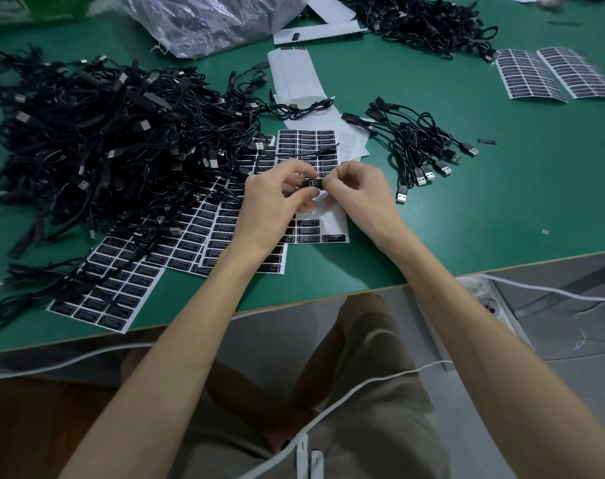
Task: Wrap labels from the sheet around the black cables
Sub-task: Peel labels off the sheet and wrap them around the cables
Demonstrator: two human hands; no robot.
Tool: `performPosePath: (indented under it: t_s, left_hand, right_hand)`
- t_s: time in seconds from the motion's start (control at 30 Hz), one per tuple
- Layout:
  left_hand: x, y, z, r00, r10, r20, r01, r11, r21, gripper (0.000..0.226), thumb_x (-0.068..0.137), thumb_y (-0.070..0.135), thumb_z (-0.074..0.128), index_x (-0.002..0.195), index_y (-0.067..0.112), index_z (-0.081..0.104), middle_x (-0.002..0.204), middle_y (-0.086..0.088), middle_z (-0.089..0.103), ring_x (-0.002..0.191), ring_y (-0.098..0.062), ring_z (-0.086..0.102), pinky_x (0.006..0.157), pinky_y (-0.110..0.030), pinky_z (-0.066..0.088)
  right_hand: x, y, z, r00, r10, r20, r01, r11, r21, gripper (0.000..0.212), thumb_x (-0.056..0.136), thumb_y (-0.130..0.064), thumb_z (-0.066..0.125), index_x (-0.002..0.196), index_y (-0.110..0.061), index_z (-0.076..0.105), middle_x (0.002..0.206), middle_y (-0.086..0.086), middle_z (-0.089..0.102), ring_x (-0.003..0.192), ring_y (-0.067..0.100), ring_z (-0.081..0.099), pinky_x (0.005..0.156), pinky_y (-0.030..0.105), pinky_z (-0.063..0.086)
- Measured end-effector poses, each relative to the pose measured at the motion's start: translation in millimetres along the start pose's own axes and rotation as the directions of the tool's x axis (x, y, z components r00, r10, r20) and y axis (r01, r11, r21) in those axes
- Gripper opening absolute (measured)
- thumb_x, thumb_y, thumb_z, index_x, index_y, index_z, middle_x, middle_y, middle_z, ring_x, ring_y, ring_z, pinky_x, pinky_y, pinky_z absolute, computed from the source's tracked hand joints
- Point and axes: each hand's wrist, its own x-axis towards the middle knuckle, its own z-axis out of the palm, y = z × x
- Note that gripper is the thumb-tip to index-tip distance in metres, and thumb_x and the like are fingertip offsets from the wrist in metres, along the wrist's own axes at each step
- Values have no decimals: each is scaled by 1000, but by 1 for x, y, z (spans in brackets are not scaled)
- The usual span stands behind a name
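My left hand point(273, 198) and my right hand point(358, 188) meet above a label sheet point(332, 221), pinching between them the small black controller block of a cable point(309, 183) with a black label on it. The cable's lead runs up over the sheet toward the far side. The sheet's lower rows still carry black labels point(308, 233); its middle is bare white backing. A large tangled heap of black USB cables point(97, 146) lies to the left. A small bundle of cables point(418, 146) lies to the right of my hands.
More label sheets point(117, 288) fan out under the heap's near edge. Other sheets point(556, 74) lie at the far right, bare backing strips point(294, 74) at the back, with a plastic bag point(207, 19) and another cable pile point(422, 19). The table's front edge point(328, 297) runs below my wrists.
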Motion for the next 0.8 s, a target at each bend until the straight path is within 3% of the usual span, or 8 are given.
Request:
performPosePath:
  t_s: [0.3,0.8]
  left_hand:
    - [0,-1,1,1000,-7,-9,7,1000,-17,19,89,5,78,101,19,74,78,5,74,65,-13,75,62,-25,62]
    - [-1,4,0,1000,-8,-7,8,1000,-6,20,89,0,76,106,12,73,88,0,73,65,-10,74,63,-23,61]
  right_hand:
    - [0,0,0,1000,4,-6,-4,1000,-3,13,88,-19,63,85,-8,69,76,8,74,71,13,62,71,34,51]
    - [0,-2,0,1000,0,-10,-1,1000,-16,14,91,-17,63,88,-6,70,75,6,75,72,14,63,72,33,51]
